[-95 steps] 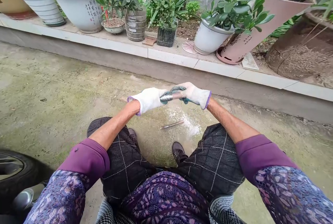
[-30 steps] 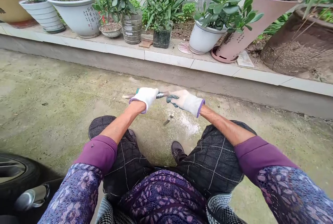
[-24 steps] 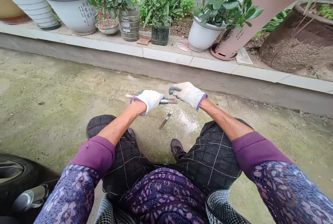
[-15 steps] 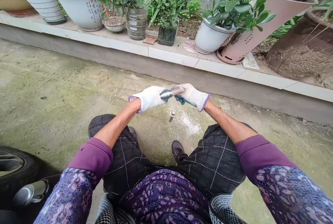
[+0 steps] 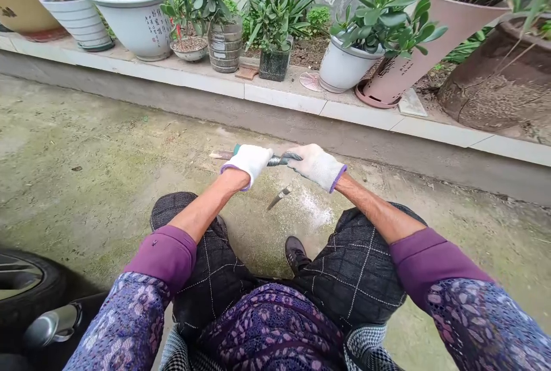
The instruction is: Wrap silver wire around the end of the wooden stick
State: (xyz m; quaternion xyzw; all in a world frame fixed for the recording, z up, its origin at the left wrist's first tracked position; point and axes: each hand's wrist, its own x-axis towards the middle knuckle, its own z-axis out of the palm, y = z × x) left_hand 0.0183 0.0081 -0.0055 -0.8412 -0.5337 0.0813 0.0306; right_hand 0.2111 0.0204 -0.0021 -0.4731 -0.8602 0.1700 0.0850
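Both my hands wear white knit gloves with purple cuffs. My left hand (image 5: 248, 161) is closed round a thin metal rod (image 5: 275, 159), whose pale end sticks out past the glove to the left. My right hand (image 5: 317, 165) grips the rod's right end, fingers wrapped round it. The rod is held level in front of my knees. Below the hands a short thin metal piece (image 5: 279, 196) shows slanted over the concrete; I cannot tell whether it hangs or lies there. White dust (image 5: 314, 211) marks the ground beside it.
A tiled ledge (image 5: 284, 98) runs across the back with several potted plants, among them a white pot (image 5: 342, 69) and a tilted pink pot (image 5: 408, 61). A tyre (image 5: 26, 285) and a chrome part (image 5: 47, 325) sit at lower left. My shoe (image 5: 296, 250) rests on the concrete.
My left hand slid left along the rod, so the rod's end now pokes out beyond it. The small metal piece below has changed its angle from frame to frame.
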